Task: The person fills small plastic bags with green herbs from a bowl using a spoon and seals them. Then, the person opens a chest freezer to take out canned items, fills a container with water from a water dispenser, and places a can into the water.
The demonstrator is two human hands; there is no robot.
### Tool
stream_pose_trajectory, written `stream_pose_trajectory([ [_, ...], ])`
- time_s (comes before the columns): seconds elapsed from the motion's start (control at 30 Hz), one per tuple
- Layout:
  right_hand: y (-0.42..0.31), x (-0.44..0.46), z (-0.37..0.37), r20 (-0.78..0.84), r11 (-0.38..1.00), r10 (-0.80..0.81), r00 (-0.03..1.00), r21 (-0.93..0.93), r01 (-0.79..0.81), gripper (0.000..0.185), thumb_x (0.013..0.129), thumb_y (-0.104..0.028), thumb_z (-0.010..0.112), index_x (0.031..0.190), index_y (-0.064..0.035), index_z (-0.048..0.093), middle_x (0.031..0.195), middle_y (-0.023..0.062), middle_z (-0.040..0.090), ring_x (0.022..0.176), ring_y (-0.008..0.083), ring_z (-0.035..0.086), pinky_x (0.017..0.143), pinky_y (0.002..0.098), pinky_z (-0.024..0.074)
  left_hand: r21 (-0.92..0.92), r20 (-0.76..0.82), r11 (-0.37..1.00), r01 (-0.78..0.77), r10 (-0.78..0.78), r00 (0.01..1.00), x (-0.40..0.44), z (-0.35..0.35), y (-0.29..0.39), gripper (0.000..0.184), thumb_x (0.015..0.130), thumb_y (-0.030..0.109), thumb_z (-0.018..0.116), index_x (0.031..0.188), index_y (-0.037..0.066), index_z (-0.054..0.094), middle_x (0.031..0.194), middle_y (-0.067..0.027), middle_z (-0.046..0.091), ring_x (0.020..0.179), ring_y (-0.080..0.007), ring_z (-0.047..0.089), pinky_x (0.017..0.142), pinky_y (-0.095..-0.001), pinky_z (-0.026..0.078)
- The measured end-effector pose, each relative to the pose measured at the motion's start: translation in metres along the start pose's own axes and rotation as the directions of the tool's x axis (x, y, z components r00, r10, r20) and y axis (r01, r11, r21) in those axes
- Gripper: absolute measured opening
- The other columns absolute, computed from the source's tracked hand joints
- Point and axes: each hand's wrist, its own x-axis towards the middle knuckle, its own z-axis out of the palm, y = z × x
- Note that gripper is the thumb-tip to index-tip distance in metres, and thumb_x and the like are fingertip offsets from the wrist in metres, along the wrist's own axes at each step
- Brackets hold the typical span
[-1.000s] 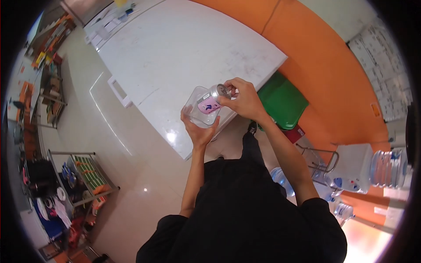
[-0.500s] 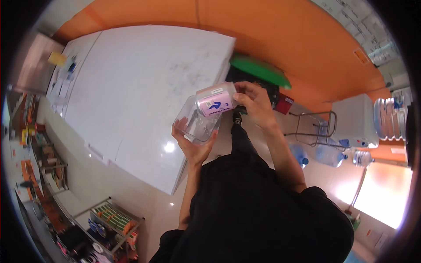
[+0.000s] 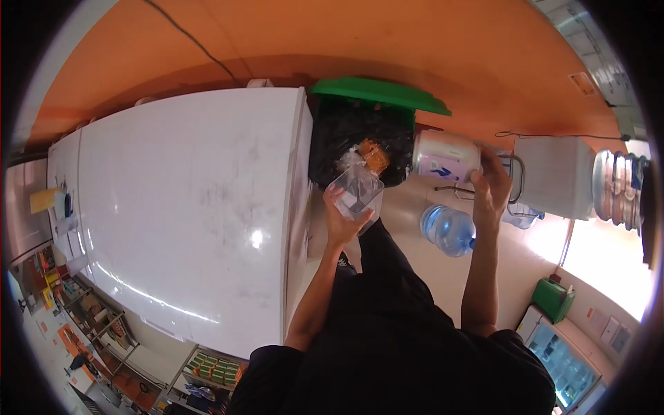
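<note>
My left hand (image 3: 344, 220) grips a clear plastic container (image 3: 361, 185) from below, its fingers along the sides. The container is tilted at the near edge of a bin lined with a black bag (image 3: 332, 135), whose green lid (image 3: 380, 92) is raised. Inside the bin lie an orange-brown piece of rubbish (image 3: 373, 156) and crumpled clear plastic (image 3: 349, 159). To the right of the bin, my right hand (image 3: 492, 185) holds a can (image 3: 446, 159) with a pink label by one end, on its side. The can and the container are apart.
A large white chest (image 3: 187, 194) stands left of the bin, against the orange wall. Blue water bottles (image 3: 448, 230) lie on the floor at right, near a metal-legged stool (image 3: 515, 176). Stocked shelves (image 3: 214, 366) are at lower left.
The view has swung toward the bin, which now shows its contents. The container has come to the bin's edge. My right hand has drawn the can away from the container, to the right.
</note>
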Motion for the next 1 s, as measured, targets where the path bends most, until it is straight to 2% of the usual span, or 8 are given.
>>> stream_pose_trajectory([
  [0.1, 0.033, 0.021, -0.014, -0.021, 1.0, 0.022, 1.0, -0.008, -0.022, 0.073, 0.083, -0.047, 0.08, 0.124, 0.0089, 0.056, 0.111, 0.0109, 0.059, 0.102, 0.0171, 0.056, 0.079, 0.0287, 0.0497, 0.015, 0.045, 0.999, 0.033, -0.033, 0.998, 0.029, 0.029, -0.037, 0.114, 0.061, 0.023, 0.095, 0.144, -0.002, 0.022, 0.129, -0.0222, 0.046, 0.121, -0.033, 0.05, 0.103, -0.046, 0.043],
  [0.2, 0.064, 0.038, -0.017, -0.019, 0.998, 0.064, 0.998, -0.02, -0.064, 0.073, 0.083, -0.047, 0.08, 0.123, 0.0087, 0.056, 0.11, 0.0095, 0.058, 0.1, 0.0164, 0.055, 0.08, 0.028, 0.0492, 0.056, 0.071, 0.998, 0.017, -0.021, 0.997, 0.051, 0.051, -0.055, 0.113, 0.061, 0.022, 0.095, 0.144, -0.002, 0.022, 0.129, -0.022, 0.046, 0.121, -0.0327, 0.05, 0.103, -0.0457, 0.043],
  [0.27, 0.092, 0.045, -0.019, -0.005, 0.995, 0.095, 0.995, -0.026, -0.095, 0.068, 0.084, -0.043, 0.08, 0.122, 0.0082, 0.056, 0.107, 0.008, 0.056, 0.099, 0.0155, 0.054, 0.081, 0.0275, 0.0489, 0.081, 0.094, 0.997, -0.004, -0.004, 0.996, 0.063, 0.063, -0.059, 0.11, 0.061, 0.021, 0.095, 0.142, -0.002, 0.024, 0.128, -0.0215, 0.047, 0.121, -0.0325, 0.05, 0.103, -0.0452, 0.043],
  [0.43, 0.131, 0.043, -0.017, 0.023, 0.98, 0.198, 0.98, 0.006, -0.198, 0.054, 0.085, -0.029, 0.08, 0.117, 0.0068, 0.057, 0.103, 0.005, 0.052, 0.099, 0.0138, 0.05, 0.086, 0.0264, 0.0469, 0.003, 0.179, 0.997, 0.078, -0.077, 0.981, 0.068, 0.091, -0.059, 0.103, 0.061, 0.021, 0.095, 0.136, -0.001, 0.028, 0.127, -0.0202, 0.047, 0.12, -0.0314, 0.05, 0.102, -0.0435, 0.044],
  [0.57, 0.145, 0.041, -0.022, 0.017, 0.967, 0.252, 0.968, 0.018, -0.253, 0.056, 0.084, -0.031, 0.081, 0.117, 0.0071, 0.056, 0.103, 0.0054, 0.052, 0.099, 0.0138, 0.049, 0.088, 0.0271, 0.0468, 0.041, 0.2, 0.988, 0.148, -0.153, 0.968, 0.058, 0.115, -0.075, 0.104, 0.062, 0.021, 0.095, 0.137, -0.003, 0.026, 0.13, -0.0212, 0.046, 0.122, -0.032, 0.05, 0.103, -0.0434, 0.045],
  [0.67, 0.152, 0.039, -0.027, 0.016, 0.971, 0.24, 0.971, 0.008, -0.24, 0.056, 0.084, -0.031, 0.081, 0.117, 0.0075, 0.056, 0.104, 0.0061, 0.053, 0.099, 0.014, 0.049, 0.09, 0.0283, 0.047, -0.071, 0.173, 0.973, 0.219, -0.205, 0.963, 0.047, 0.132, -0.087, 0.11, 0.06, 0.023, 0.095, 0.141, -0.006, 0.026, 0.132, -0.0239, 0.047, 0.122, -0.0361, 0.051, 0.105, -0.0452, 0.042],
  [1.0, 0.161, 0.022, -0.035, -0.01, 0.966, 0.259, 0.966, 0.021, -0.258, 0.056, 0.085, -0.029, 0.08, 0.119, 0.0086, 0.056, 0.105, 0.007, 0.053, 0.101, 0.0142, 0.05, 0.092, 0.0304, 0.0476, 0.116, 0.164, 0.911, 0.395, -0.41, 0.897, 0.02, 0.166, -0.112, 0.119, 0.063, 0.036, 0.094, 0.146, -0.009, 0.021, 0.146, -0.0315, 0.038, 0.136, -0.042, 0.041, 0.115, -0.0456, 0.035],
])
